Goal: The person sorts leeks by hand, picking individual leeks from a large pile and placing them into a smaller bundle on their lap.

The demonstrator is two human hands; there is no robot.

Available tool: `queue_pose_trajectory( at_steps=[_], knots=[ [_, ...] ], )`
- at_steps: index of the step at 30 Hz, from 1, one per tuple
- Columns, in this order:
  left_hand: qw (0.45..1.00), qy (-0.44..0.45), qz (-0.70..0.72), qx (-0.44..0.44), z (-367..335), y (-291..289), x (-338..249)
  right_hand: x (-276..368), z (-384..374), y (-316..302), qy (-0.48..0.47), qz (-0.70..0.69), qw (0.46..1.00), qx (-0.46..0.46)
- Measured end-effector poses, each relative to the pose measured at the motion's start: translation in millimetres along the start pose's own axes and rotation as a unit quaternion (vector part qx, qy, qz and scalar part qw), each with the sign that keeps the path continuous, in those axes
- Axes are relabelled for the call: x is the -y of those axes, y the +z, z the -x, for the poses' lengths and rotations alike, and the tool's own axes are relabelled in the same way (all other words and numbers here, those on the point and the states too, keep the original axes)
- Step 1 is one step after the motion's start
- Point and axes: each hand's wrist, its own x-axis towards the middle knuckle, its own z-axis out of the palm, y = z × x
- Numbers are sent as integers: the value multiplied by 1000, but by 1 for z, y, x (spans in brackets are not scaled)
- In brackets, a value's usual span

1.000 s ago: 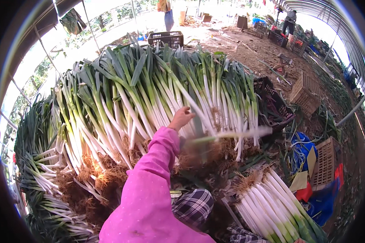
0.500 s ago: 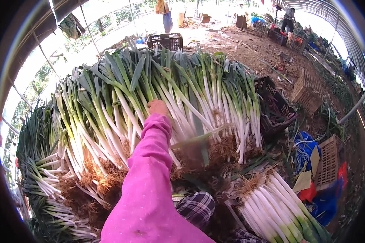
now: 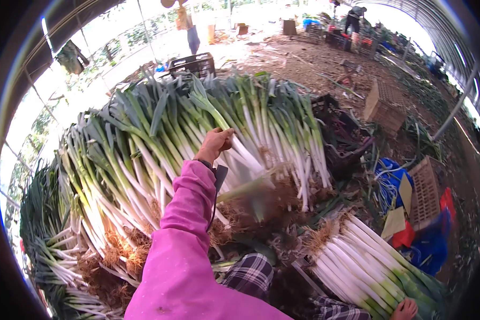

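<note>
My left hand [image 3: 216, 144], in a pink sleeve, reaches over a long row of leeks [image 3: 138, 133]. Its fingers are closed around a leek [image 3: 241, 148] near the middle of the row, where white shank turns green. The row's leafy tops point away from me and its brown roots [image 3: 125, 250] lie toward me. At the lower right lies a neat batch of leeks [image 3: 352, 261], white shanks side by side, roots toward the upper left. My right hand [image 3: 405, 309], partly cut off by the lower edge, has its fingers curled over the green part of this batch.
Black plastic crates stand behind the row [image 3: 192, 65] and at its right end [image 3: 338, 130]. Tan crates [image 3: 386, 106] lie farther right, near blue and red plastic sheeting [image 3: 432, 250]. My plaid-covered knee [image 3: 250, 274] is below the row. A person [image 3: 353, 20] bends far back.
My left hand has shifted a little right along the row and now grips a leek. More of my right hand shows on the batch. The view has turned slightly.
</note>
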Motion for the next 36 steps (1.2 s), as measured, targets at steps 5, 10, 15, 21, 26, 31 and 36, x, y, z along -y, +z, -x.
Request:
queue_pose_trajectory(
  at_steps=[5,10,15,21,26,31,36],
  knots=[
    [987,71,90,111,38,102,-20,1,5,18,32,-78,995,-48],
    [985,87,-12,151,62,145,-8,5,5,23,61,-172,983,-18],
    [981,27,57,181,68,163,21,6,6,24,54,-165,984,-52],
    [974,-22,142,176,55,155,61,8,3,24,58,-162,984,-51],
    [972,-32,170,161,54,144,81,9,2,22,56,-160,984,-55],
    [987,31,80,133,99,161,75,6,0,20,52,-158,983,-78],
    [982,34,72,171,193,210,74,9,-7,17,81,-181,977,-73]
  ],
)
